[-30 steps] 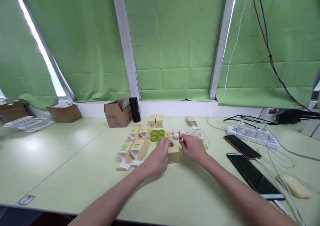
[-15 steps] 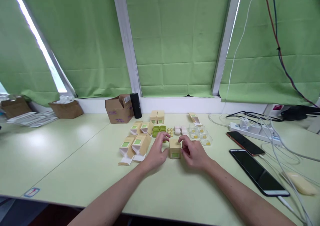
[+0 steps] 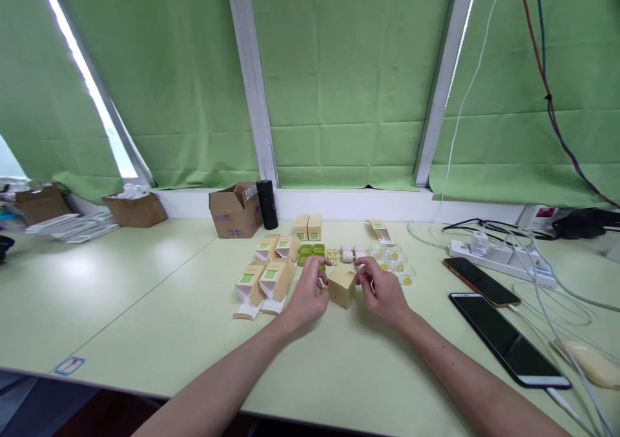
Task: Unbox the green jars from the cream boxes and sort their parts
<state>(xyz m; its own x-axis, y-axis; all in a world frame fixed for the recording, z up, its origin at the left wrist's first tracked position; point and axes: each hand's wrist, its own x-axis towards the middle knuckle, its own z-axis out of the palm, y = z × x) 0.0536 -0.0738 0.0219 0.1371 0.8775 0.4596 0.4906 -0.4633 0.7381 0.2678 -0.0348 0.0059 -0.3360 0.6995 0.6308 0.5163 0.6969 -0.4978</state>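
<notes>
A small cream cardboard box (image 3: 342, 288) stands on the table between my hands, one corner turned towards me. My left hand (image 3: 309, 295) is at its left side, fingers curled and fingertips against the box. From the right, my right hand (image 3: 383, 290) has its bent fingertips at the box's right edge. Just behind lie green moulded pieces (image 3: 312, 251), small yellow pieces (image 3: 332, 256) and pale pinkish-white pieces (image 3: 347, 255). Clear plastic cups with yellow centres (image 3: 393, 263) are behind my right hand. Several cream boxes with open flaps (image 3: 276, 279) lie left of my left hand.
Two closed cream boxes (image 3: 308, 226) and an open one (image 3: 378, 230) stand farther back. A brown carton (image 3: 236, 214) and black cylinder (image 3: 267, 204) are near the wall. Two phones (image 3: 508, 340), a power strip (image 3: 501, 261) and tangled cables lie at the right.
The small box has turned between my hands, so its green-windowed front no longer faces me and a corner does. The view has shifted slightly.
</notes>
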